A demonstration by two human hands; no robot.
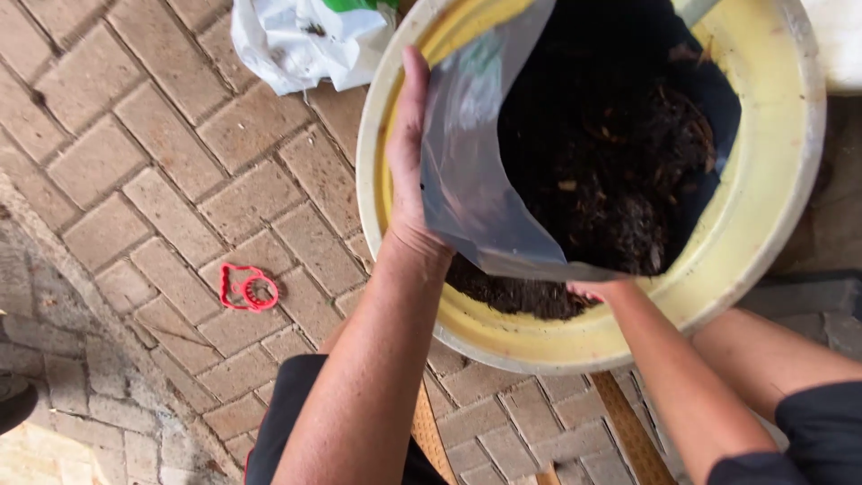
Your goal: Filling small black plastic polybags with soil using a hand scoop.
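Note:
A large pale yellow pot (pixel 772 224) stands on the brick paving, with dark soil (pixel 512 296) in its bottom. Over it I hold a grey plastic bag (pixel 467 180), open towards me and full of dark soil (pixel 620 162). My left hand (pixel 409 153) grips the bag's left side, fingers stretched up along the plastic. My right hand (pixel 593 289) holds the bag's lower edge from beneath; only the fingertips show. The bag lies tilted inside the pot's mouth.
A white plastic bag (pixel 301 36) with a green patch lies on the paving beyond the pot. A small red plastic piece (pixel 249 289) lies on the bricks to the left. My knees in dark shorts are at the bottom. A wooden slat (pixel 628 431) runs under the pot.

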